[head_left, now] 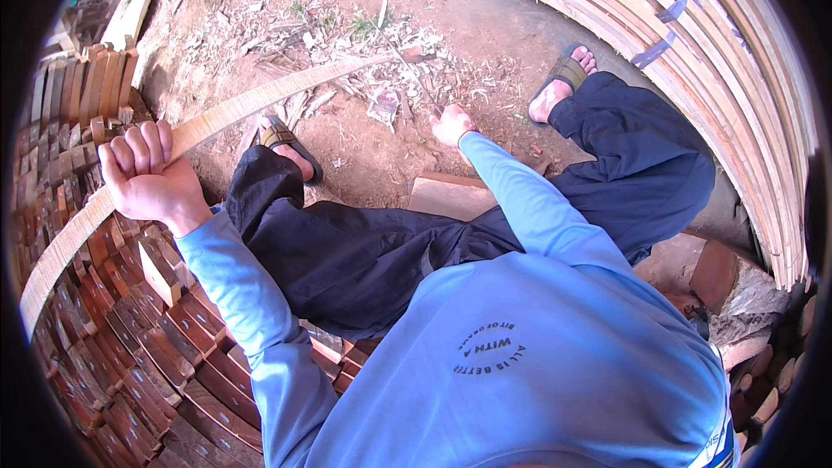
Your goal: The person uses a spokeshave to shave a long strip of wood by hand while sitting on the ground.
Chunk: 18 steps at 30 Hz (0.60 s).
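My left hand (149, 172) is wrapped round a long, pale wooden strip (251, 102), its knuckles on top. From the lower left the strip runs past this hand to the ground ahead, where its far end lies among shavings. My right hand (452, 125) is closed, just right of centre. A thin, dark, rod-like tool (407, 65) reaches forward from it, past the strip's far end. Its exact kind is unclear, and its grip is hidden in my fingers. Near the right hand, a wooden block (451, 197) sits on the ground before my legs.
Stacked short brown wood pieces (147, 381) fill the left side. Long pale boards (693, 43), bound with dark bands, curve along the right. Wood shavings (381, 104) cover the dirt between my sandalled feet. A brown block (712, 277) rests at the right.
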Motion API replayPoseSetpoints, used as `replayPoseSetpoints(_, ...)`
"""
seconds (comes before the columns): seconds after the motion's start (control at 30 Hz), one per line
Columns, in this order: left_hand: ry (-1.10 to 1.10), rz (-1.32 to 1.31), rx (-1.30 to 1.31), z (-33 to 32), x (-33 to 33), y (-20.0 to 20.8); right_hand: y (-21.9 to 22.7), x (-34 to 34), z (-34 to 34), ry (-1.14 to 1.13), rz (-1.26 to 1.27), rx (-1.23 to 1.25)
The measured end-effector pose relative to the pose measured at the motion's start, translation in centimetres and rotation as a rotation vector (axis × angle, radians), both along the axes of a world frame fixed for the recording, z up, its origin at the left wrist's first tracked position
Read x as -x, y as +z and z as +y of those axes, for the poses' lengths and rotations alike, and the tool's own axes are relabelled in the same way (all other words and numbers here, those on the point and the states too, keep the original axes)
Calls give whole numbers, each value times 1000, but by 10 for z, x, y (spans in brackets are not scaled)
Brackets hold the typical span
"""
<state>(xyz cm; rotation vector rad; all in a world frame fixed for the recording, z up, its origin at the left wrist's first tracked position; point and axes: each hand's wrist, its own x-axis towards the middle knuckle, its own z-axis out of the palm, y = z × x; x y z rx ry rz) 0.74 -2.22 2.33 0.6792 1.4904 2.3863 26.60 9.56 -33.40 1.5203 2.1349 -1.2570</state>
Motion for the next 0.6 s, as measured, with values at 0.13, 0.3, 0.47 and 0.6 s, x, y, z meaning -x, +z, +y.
replayPoseSetpoints(0.13,50,12,22,1,-7,1,40,10,9,-555,461,970)
replayPoseSetpoints(0.3,-4,0,0,-1,-6,0,74,24,8,-56,327,334)
replayPoseSetpoints(0.47,14,5,8,5,-13,4,6,8,13,128,-51,85)
replayPoseSetpoints(0.6,46,-12,7,1,-7,2,28,3,20,103,-39,46)
